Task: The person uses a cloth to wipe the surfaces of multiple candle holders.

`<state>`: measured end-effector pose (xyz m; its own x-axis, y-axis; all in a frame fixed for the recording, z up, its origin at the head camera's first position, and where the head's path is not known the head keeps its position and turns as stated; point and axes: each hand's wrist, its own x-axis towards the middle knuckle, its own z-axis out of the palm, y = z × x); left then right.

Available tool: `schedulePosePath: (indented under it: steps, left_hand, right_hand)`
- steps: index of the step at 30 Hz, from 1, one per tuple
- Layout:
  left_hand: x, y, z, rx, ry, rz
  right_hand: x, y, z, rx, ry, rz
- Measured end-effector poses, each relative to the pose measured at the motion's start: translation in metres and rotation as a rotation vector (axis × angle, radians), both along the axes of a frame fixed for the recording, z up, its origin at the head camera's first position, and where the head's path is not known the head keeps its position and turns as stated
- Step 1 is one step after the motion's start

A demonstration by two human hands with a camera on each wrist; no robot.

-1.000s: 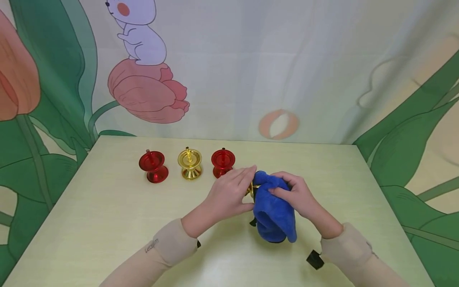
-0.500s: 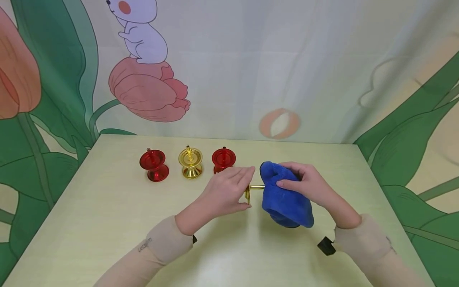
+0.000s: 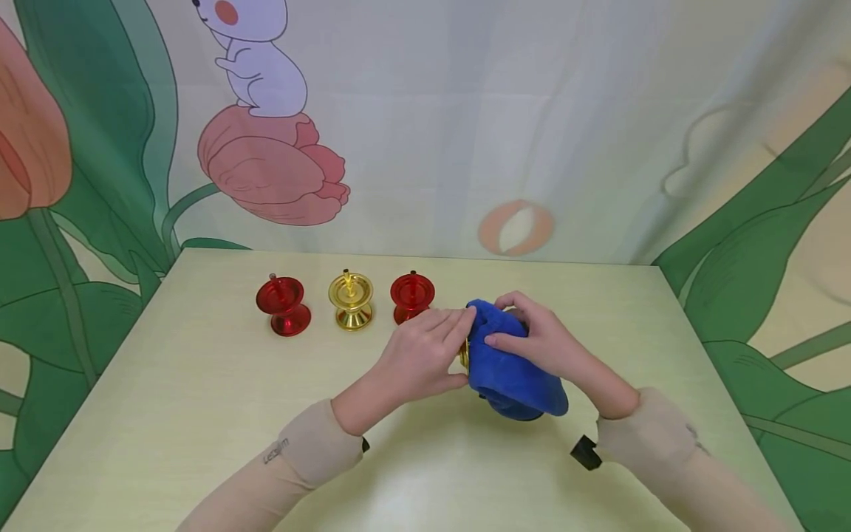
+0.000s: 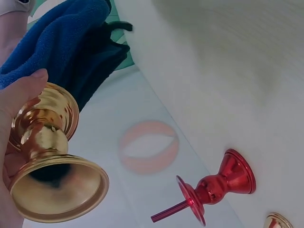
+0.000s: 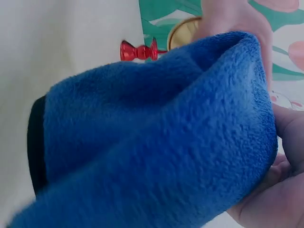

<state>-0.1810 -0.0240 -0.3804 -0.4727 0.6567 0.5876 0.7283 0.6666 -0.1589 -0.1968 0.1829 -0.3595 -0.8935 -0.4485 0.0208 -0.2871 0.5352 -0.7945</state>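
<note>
My left hand (image 3: 422, 358) grips a gold candlestick (image 4: 45, 142) on its side, above the table. The candlestick's hollow base faces the left wrist camera, and my thumb lies by its dish. My right hand (image 3: 541, 340) holds a blue cloth (image 3: 512, 377) with a dark edge, pinched between thumb and fingers. The cloth is wrapped over the candlestick's spike side and hides the spike. In the right wrist view, the cloth's folds (image 5: 156, 128) fill most of the picture, with a gold rim (image 5: 183, 33) showing beyond them.
Along the back of the table (image 3: 166, 384) stand a red candlestick (image 3: 282, 303), another gold candlestick (image 3: 352, 299) and a second red candlestick (image 3: 412, 293), partly behind my left hand. A printed curtain (image 3: 425, 148) hangs behind the table.
My right hand drew the cloth to the right, baring the gold spike half a second ago. Now it is back left against the dish, covering the spike. My left hand has barely moved.
</note>
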Motion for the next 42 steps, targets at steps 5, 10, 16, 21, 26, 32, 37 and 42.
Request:
schedulePosePath:
  steps: [5, 10, 16, 21, 26, 32, 37, 42]
  left_hand:
    - [-0.001, 0.000, -0.002, 0.037, 0.017, 0.022]
    - [-0.001, -0.002, -0.002, 0.030, 0.049, 0.010]
    - [-0.002, -0.004, -0.006, 0.017, 0.209, -0.045]
    - [-0.003, -0.005, -0.009, -0.010, 0.221, -0.069]
    - [-0.004, -0.012, -0.003, -0.055, 0.002, -0.086]
    - [-0.006, -0.016, 0.010, -0.124, -0.305, -0.063]
    - [-0.004, -0.014, 0.011, -0.135, -0.336, -0.078]
    - [0.001, -0.009, 0.000, -0.068, 0.034, -0.082]
  right_hand:
    - [0.000, -0.009, -0.002, 0.039, 0.048, 0.044]
    - [0.000, -0.013, -0.003, 0.060, 0.047, 0.095]
    - [-0.003, -0.014, -0.004, -0.021, -0.048, 0.136]
    - [-0.007, -0.010, -0.008, -0.109, -0.128, 0.119]
    - [-0.005, -0.007, -0.013, -0.064, -0.105, 0.110]
    - [0.003, -0.009, -0.012, 0.000, -0.060, 0.137]
    - [0.006, -0.011, -0.014, -0.014, -0.043, 0.131]
    - [0.003, -0.010, -0.016, -0.095, -0.080, 0.104]
